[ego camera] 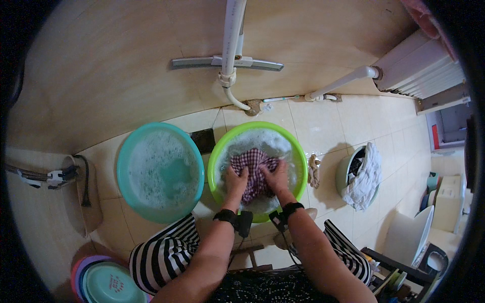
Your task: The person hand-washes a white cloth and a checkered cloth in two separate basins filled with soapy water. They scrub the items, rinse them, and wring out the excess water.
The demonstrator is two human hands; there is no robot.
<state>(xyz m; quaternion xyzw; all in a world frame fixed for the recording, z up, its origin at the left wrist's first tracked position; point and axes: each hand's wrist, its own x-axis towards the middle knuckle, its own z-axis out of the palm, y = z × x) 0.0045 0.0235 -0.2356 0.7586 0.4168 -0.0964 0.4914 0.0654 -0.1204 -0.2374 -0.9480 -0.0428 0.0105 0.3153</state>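
Note:
A dark red and white checked cloth (254, 168) lies bunched in sudsy water inside a lime green basin (212, 166). On its left side my left hand (237, 183) grips the fabric between thumb and fingers. My right hand (277, 177) grips it from the right, with some fingertips hidden by cloth. Both wrists wear black straps with small devices. Just left of the green basin stands a teal basin (122, 170) of foamy water.
A pale green bucket (341, 174) with dark and white cloths stands right; a crumpled tan cloth (313, 171) lies between it and the green basin. Stacked basins (113, 284) sit lower left. A white pipe (231, 38) and a squeegee (265, 65) are at the wall. A dark floor drain (202, 141) lies between the basins.

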